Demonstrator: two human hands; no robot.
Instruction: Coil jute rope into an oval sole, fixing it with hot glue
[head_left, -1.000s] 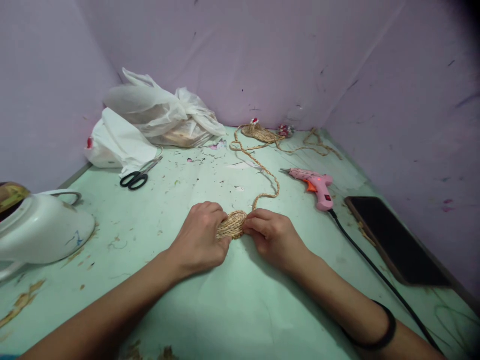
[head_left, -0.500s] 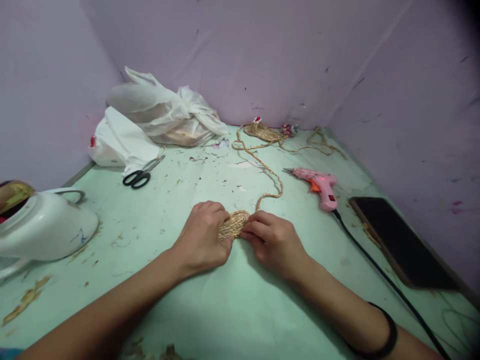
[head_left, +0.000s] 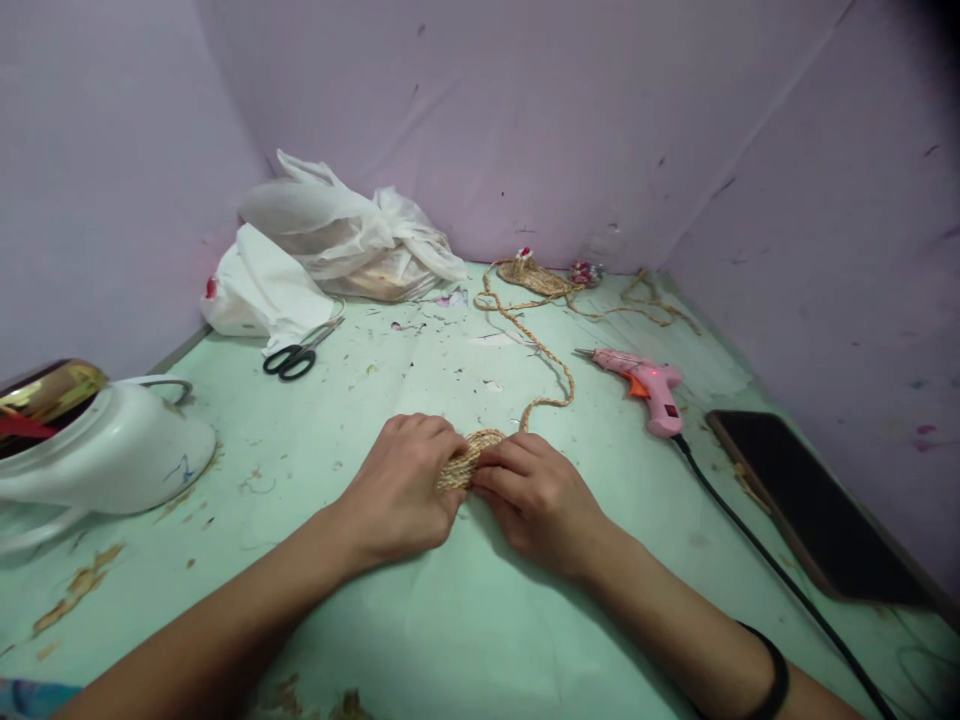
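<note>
A small coiled piece of braided straw rope [head_left: 459,470] is pinched between my two hands just above the table. My left hand [head_left: 411,480] grips its left side, thumb below and fingers above. On its right edge, the fingertips of my right hand [head_left: 536,495] are pressed together, partly hiding the coil. The loose straw cord [head_left: 551,400] runs from beside my right fingers up and away to the back of the table. There, a finished-looking flat straw coil [head_left: 534,279] lies with a small red and white piece on it.
A pink glue gun [head_left: 645,385], its light red, lies at right with its black cable trailing forward, beside a dark phone [head_left: 814,500]. Scissors [head_left: 292,360], a white cloth-like bag [head_left: 270,290] and a plastic bag [head_left: 352,240] are at back left. A white pot-like container [head_left: 142,440] stands at left.
My right fingers have shifted slightly left over the coil, covering more of it. The whole view has moved a little, so the table's things appear slightly lower and further right.
</note>
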